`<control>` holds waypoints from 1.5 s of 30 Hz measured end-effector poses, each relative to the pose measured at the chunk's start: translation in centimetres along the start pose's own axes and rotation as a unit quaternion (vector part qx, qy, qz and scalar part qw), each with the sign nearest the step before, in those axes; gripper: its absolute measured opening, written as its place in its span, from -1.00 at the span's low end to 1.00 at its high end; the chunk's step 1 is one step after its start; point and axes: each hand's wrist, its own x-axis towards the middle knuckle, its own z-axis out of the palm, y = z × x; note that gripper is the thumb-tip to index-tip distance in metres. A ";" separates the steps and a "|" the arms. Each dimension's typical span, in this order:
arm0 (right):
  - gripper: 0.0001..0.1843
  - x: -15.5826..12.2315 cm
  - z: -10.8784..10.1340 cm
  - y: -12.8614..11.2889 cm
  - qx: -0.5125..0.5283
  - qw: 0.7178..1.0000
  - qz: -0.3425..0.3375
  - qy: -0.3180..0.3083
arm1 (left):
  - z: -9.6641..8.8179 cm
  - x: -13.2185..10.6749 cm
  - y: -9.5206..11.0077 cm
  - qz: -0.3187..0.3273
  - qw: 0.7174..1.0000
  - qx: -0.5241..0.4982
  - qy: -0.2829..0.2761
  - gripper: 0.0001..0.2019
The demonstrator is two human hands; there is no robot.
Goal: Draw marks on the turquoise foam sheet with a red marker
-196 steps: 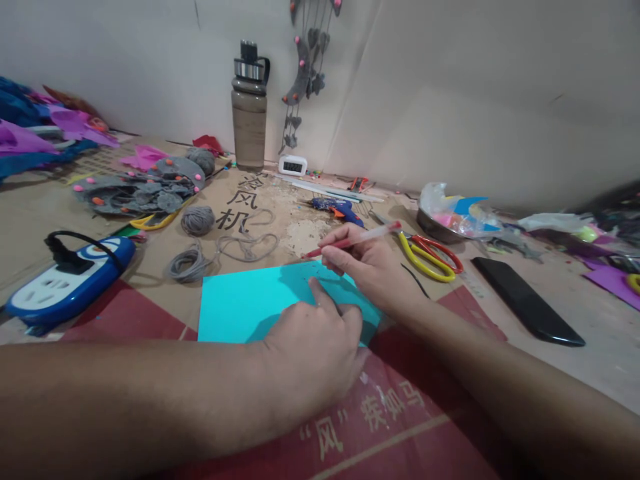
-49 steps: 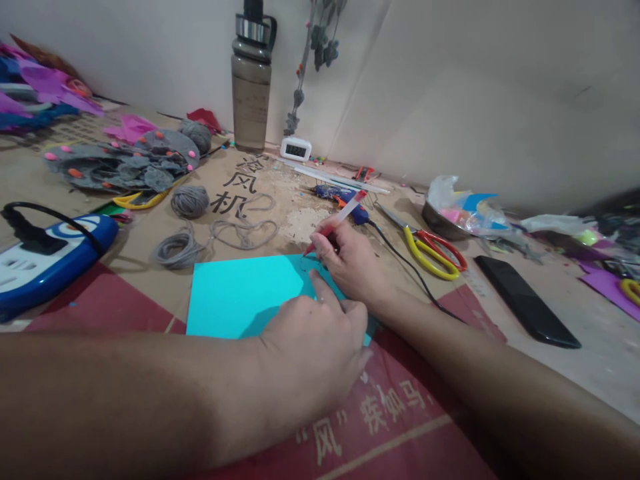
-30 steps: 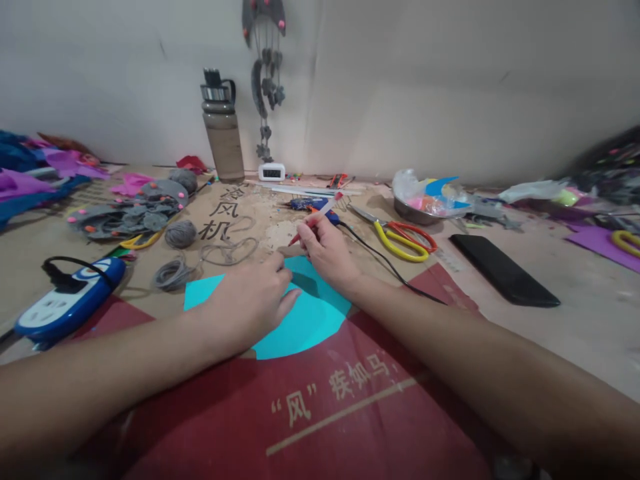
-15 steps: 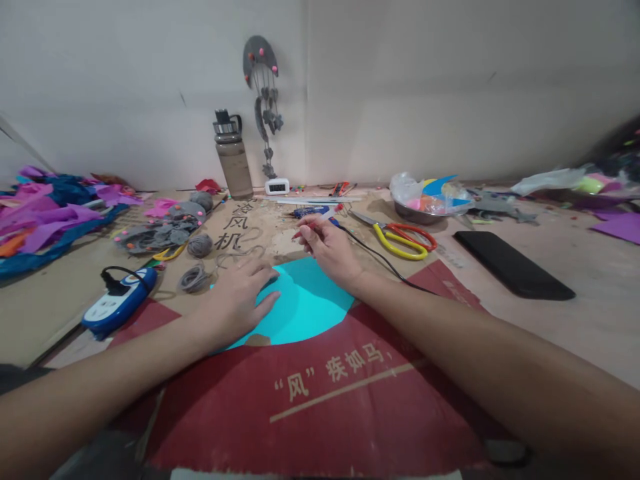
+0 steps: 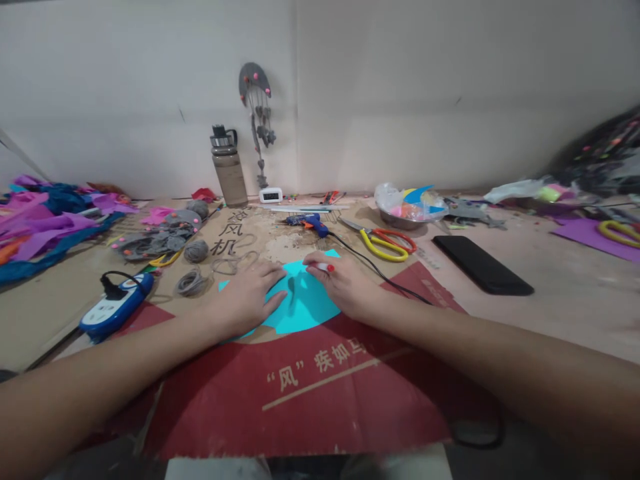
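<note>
A bright turquoise sheet (image 5: 305,310) lies on the red and brown cardboard in front of me. My left hand (image 5: 250,297) rests on the sheet's left part, fingers stretched forward and thumb apart, pressing on it. A white pen with a red end (image 5: 323,267) is pinched in my right hand (image 5: 345,280), low over the sheet's right part. The pen's tip is hidden behind the fingers. A dark patch shows on the sheet between my hands; I cannot tell whether it is a shadow or a mark.
Beyond my hands lie a blue glue gun (image 5: 313,223) with a black cord and yellow-and-red scissors (image 5: 383,245). A black phone (image 5: 483,265) is on the right. Grey yarn (image 5: 193,281), a power strip (image 5: 117,307) and a bottle (image 5: 230,177) stand left.
My right hand has lowered with the pen toward the turquoise sheet, uncovering the glue gun. My left hand stays on the sheet. The camera view has shifted slightly.
</note>
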 end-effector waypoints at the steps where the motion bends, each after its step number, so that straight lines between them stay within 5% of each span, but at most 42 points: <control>1: -0.71 -0.1 -0.2 0.2 -0.011 1.000 0.011 0.002 | 0.2 0.5 -0.1 0.005 1.000 0.006 -0.001 -0.58; 10: -0.74 0.5 -1.4 -0.3 -0.055 0.996 0.071 0.019 | -0.1 1.8 -1.7 0.019 0.999 0.035 0.012 -0.66; 17: -0.80 4.8 -0.7 -0.9 0.089 0.989 0.057 0.108 | -0.3 1.3 -0.3 0.042 0.999 0.030 0.013 -0.70; 23: -0.78 5.3 3.1 1.7 0.324 0.930 0.092 0.146 | -0.4 1.7 -0.7 0.033 0.997 0.033 0.058 -0.69; 27: -0.78 5.1 3.3 2.3 0.406 0.890 0.115 0.175 | -0.7 1.2 1.9 0.086 0.995 0.053 0.027 -0.64; 33: -0.76 4.8 2.8 2.3 0.375 0.902 0.119 0.180 | 0.4 0.9 5.6 0.010 0.990 0.140 -0.023 -0.27; 45: -0.78 4.5 2.6 2.0 0.350 0.911 0.146 0.163 | 1.4 0.5 4.4 0.012 0.997 0.076 -0.022 -0.22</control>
